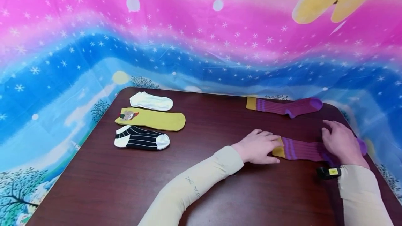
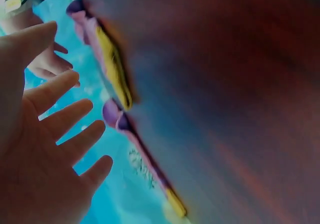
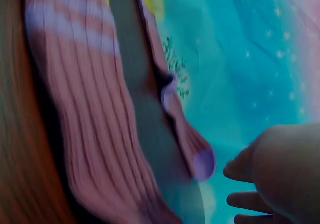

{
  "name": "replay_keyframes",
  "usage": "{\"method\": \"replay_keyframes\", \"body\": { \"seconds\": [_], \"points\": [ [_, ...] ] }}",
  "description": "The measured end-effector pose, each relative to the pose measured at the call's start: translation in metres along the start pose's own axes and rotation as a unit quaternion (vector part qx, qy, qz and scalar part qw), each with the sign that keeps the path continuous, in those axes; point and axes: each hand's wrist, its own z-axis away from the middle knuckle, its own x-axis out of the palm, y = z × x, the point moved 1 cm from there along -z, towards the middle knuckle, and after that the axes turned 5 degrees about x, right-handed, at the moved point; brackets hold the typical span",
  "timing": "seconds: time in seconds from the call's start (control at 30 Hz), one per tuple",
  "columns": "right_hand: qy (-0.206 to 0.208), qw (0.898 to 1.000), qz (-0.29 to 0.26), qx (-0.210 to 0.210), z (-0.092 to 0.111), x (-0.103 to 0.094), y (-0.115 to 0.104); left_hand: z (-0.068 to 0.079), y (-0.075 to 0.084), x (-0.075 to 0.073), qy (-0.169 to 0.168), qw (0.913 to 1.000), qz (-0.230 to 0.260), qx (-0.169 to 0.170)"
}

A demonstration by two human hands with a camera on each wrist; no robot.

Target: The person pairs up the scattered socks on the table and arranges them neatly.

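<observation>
A purple ribbed sock (image 1: 304, 149) with a mustard cuff lies flat at the table's right side. My left hand (image 1: 259, 146) is at its cuff end, palm down; the left wrist view shows that hand's fingers (image 2: 75, 111) straight and spread. Over the sock's heel and foot is my right hand (image 1: 342, 142), hiding part of it, while the purple toe shows beyond. Neither hand grips the sock. Behind it, near the far edge, a matching purple sock (image 1: 273, 106) lies with its toe to the right, also visible in the right wrist view.
On the table's left lie a white sock (image 1: 151, 101), a yellow-green sock (image 1: 157, 119) with an animal figure, and a black striped ankle sock (image 1: 142, 138), one in front of another. A colourful printed cloth (image 1: 188, 23) hangs behind the dark wooden table (image 1: 201, 180).
</observation>
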Motion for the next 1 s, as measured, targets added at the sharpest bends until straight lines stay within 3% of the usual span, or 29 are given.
{"method": "replay_keyframes", "body": {
  "seconds": [0.2,0.37,0.5,0.73,1.0],
  "points": [
    [-0.022,1.0,0.022,0.005,0.002,-0.001,0.023,-0.01,0.013,0.005,-0.068,0.9976,0.014,-0.005],
    [-0.042,0.998,0.029,0.024,0.005,-0.002,0.04,-0.014,0.018,0.007,-0.098,0.9949,0.011,-0.024],
    [-0.055,0.997,0.038,0.031,0.005,-0.002,0.047,-0.013,0.02,0.007,-0.1,0.9943,-0.002,-0.035],
    [-0.058,0.997,0.048,0.029,0.007,-0.003,0.051,-0.011,0.021,0.001,-0.064,0.9969,-0.022,-0.04],
    [-0.041,0.998,0.047,0.002,0.007,0.002,0.046,-0.006,0.016,-0.004,-0.073,0.9957,-0.008,-0.057]
  ]
}}
